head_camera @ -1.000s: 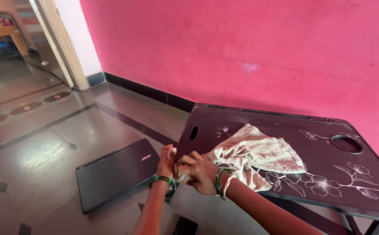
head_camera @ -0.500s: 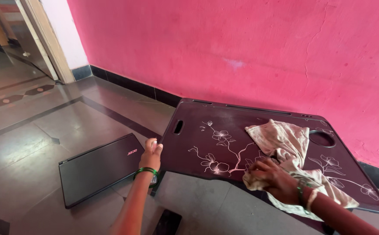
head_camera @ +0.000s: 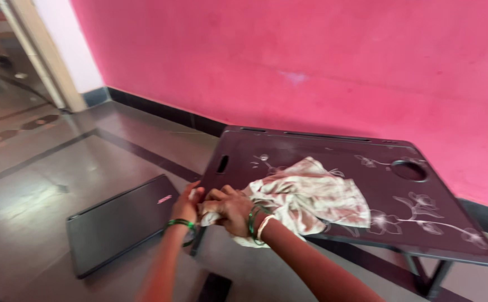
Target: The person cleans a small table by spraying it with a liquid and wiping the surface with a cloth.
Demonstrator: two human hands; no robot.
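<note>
A low dark table [head_camera: 434, 235] with a white flower pattern stands by the pink wall. A crumpled cream cloth [head_camera: 311, 196] with reddish marks lies on its top. My right hand [head_camera: 230, 210] is closed on the cloth's near end at the table's front left corner. My left hand [head_camera: 187, 204] grips that same corner edge, right next to the right hand. Both wrists wear green bangles.
A closed dark laptop [head_camera: 121, 223] lies on the grey tiled floor left of the table. The pink wall [head_camera: 311, 61] with a black skirting runs behind. A doorway [head_camera: 37, 56] opens at the far left. A round hole [head_camera: 409, 170] sits in the table's far right.
My right hand has dragged the cloth from the table's right side back to the front left corner. My left hand has stayed on the corner edge.
</note>
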